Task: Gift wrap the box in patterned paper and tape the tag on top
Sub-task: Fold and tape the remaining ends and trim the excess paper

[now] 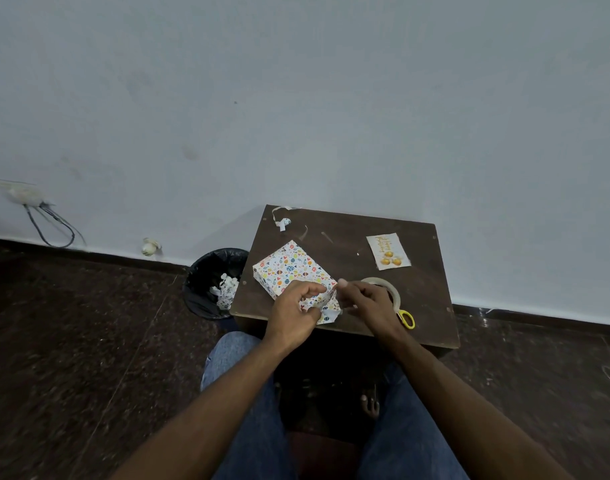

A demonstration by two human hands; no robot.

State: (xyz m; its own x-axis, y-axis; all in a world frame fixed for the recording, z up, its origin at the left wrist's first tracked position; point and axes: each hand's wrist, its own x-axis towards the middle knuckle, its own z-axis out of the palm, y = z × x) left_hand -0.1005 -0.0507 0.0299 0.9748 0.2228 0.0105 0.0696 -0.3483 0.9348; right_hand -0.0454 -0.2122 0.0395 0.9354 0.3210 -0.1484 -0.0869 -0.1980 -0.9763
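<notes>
A box (289, 268) covered in white paper with a colourful pattern lies on a small dark wooden table (424, 299). My left hand (293, 313) curls round the paper flap at the box's near end. My right hand (369, 303) meets it there, thumb and fingers pinching the flap's corner. A white tag (388, 251) with gold print lies flat at the table's far right. A roll of clear tape (388, 287) sits behind my right hand, partly hidden by it.
Yellow-handled scissors (408, 318) poke out beside my right wrist. Paper strips (283, 220) lie at the table's far left corner. A black bin (213, 282) with paper scraps stands on the floor left of the table. A wall rises behind.
</notes>
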